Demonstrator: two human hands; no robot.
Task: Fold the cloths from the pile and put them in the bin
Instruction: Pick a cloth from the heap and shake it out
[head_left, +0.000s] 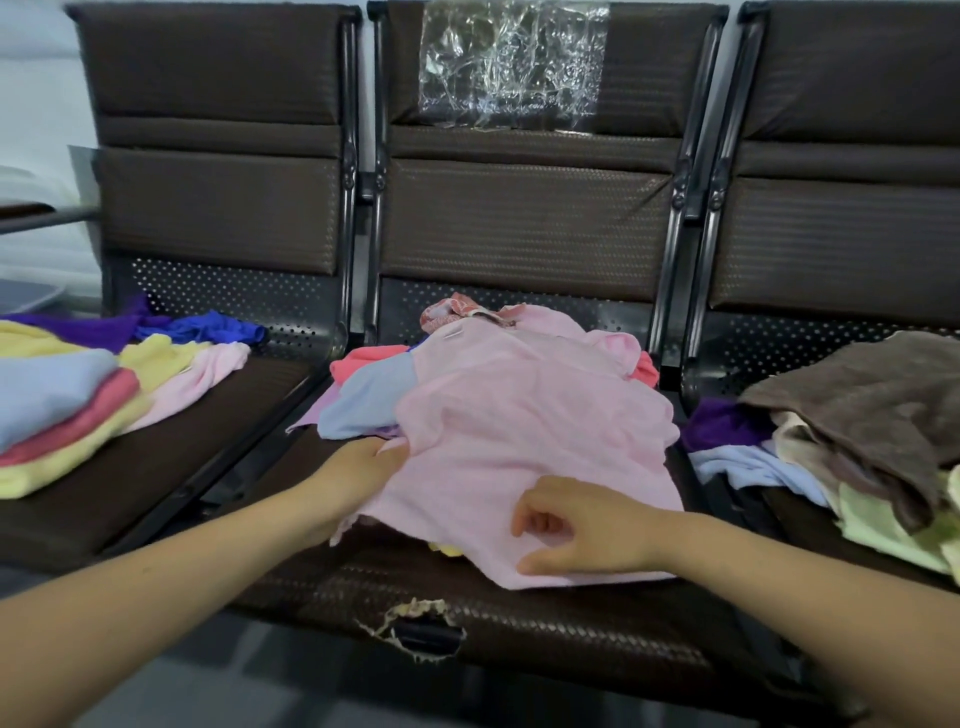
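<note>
A large pink cloth lies spread over a pile of mixed cloths on the middle seat of a brown bench. My left hand grips the pink cloth's left edge, its fingers partly hidden under the fabric. My right hand rests on the cloth's front part with fingers curled, thumb pressing the fabric near the front edge; whether it pinches the cloth is unclear. No bin is in view.
A stack of folded cloths in blue, coral and yellow sits on the left seat, with purple and blue cloths behind it. Loose brown, cream and purple cloths cover the right seat. The middle seat's front edge is torn.
</note>
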